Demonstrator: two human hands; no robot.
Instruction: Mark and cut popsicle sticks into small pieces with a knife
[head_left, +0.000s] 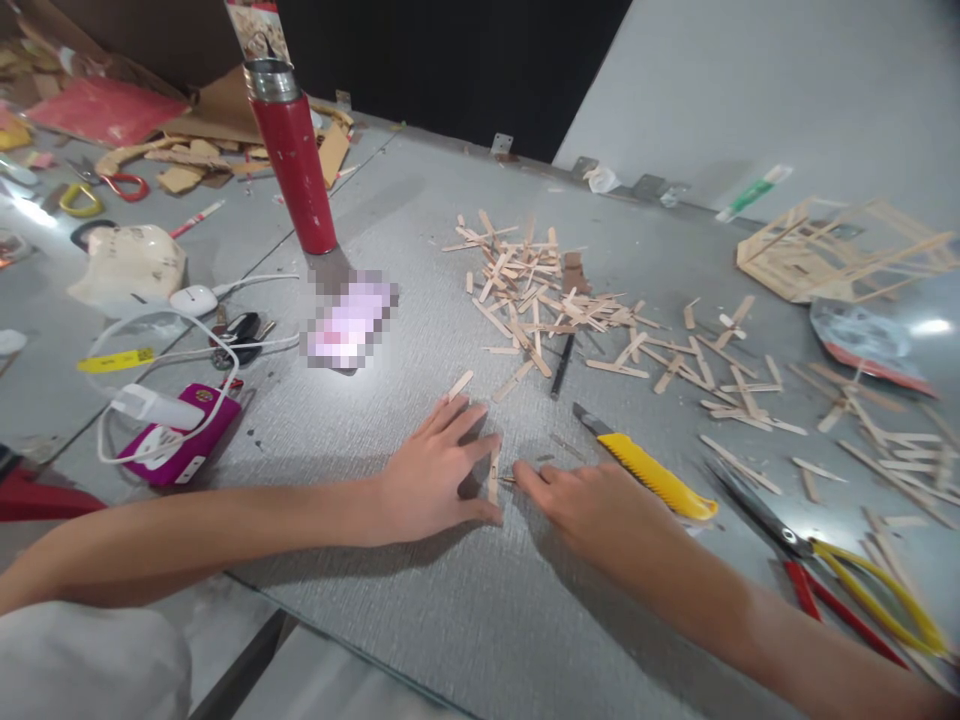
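Note:
My left hand (431,468) rests on the grey table with its fingers spread. Its thumb and index finger steady the two ends of a short wooden stick (493,482) lying on the surface. Another stick piece (460,384) pokes out by the other fingertips. Close by on the right, my right hand (592,502) has its fingers pinched together, touching a small thin dark piece (507,480) against the stick; its kind is too small to make out. Just beyond that hand lies a yellow utility knife (652,472), with thin dark slivers (567,446) to its left.
Loose wooden sticks (536,290) are heaped beyond my hands, beside a black pen-like rod (562,366). Scissors (795,545) lie at right, below a wooden stick frame (817,250). Leftward are a red flask (294,160), a phone (351,325) and a purple power strip (180,435) with white cables.

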